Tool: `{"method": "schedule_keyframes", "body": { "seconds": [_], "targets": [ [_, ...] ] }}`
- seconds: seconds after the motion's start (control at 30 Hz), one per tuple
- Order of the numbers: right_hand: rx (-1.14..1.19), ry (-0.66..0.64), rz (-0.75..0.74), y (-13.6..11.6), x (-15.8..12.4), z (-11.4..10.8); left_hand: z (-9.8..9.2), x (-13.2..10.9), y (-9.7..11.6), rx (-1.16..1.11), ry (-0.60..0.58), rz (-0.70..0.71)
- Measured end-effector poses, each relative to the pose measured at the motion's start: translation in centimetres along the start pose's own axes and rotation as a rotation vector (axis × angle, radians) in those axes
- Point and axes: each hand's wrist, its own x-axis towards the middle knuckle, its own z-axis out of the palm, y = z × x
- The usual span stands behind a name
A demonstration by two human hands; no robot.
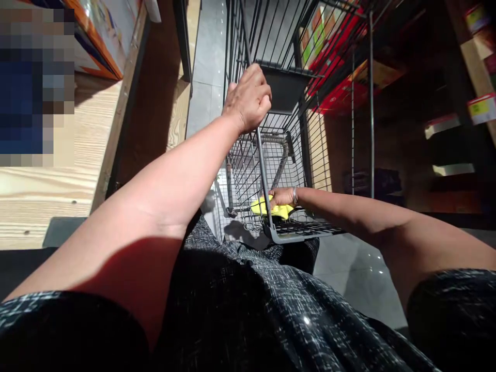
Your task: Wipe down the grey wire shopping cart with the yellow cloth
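Shop aisle, grey tiled floor (202, 103); pale wooden shelf (42, 199) left, red packages (344, 98) far right. Black wire cart (284, 91) between. Left hand (250, 98) clenched round its grey metal bar (263, 165); right hand (282, 196) gripping yellow cloth (283, 211) at cart's near end.

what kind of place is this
Most likely a shop, perhaps a supermarket aisle: there is a wire shopping cart, an orange-edged package on a wooden shelf, and what looks like a price tag at the right of the picture.
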Motion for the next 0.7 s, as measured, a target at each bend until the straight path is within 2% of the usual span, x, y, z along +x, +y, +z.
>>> {"method": "schedule_keyframes", "body": {
  "seconds": [0.07, 0.17, 0.27, 0.33, 0.43, 0.53, 0.6, 0.7],
  "targets": [
    [0.278, -0.085, 0.041, -1.6, -0.2, 0.8, -0.1, -0.1, 0.2, -0.022, -0.001, -0.027],
    [0.472, -0.009, 0.000, -3.3, -3.1, 1.6, -0.1, -0.2, 0.3, -0.029, -0.024, -0.064],
    [0.532, 0.128, -0.211, -3.5, -8.1, 2.1, -0.1, -0.3, 0.2, -0.010, -0.037, -0.075],
    [0.508, 0.289, -0.380, -2.9, -11.1, 3.1, -0.2, -0.5, 0.2, -0.001, -0.035, -0.077],
    [0.286, 0.593, -0.592, -1.7, -13.0, 6.2, -0.5, -1.1, 0.7, 0.027, -0.039, -0.084],
    [-0.077, 0.879, -0.742, -1.2, -12.3, 9.7, -0.8, -1.7, 1.5, 0.076, -0.039, -0.066],
    [-0.323, 0.986, -0.739, -1.0, -11.7, 11.4, -1.1, -2.0, 1.9, 0.128, -0.045, -0.064],
    [-0.614, 1.056, -0.683, -0.3, -11.4, 12.7, -1.6, -2.6, 2.4, 0.203, -0.052, -0.060]
  ]
}}
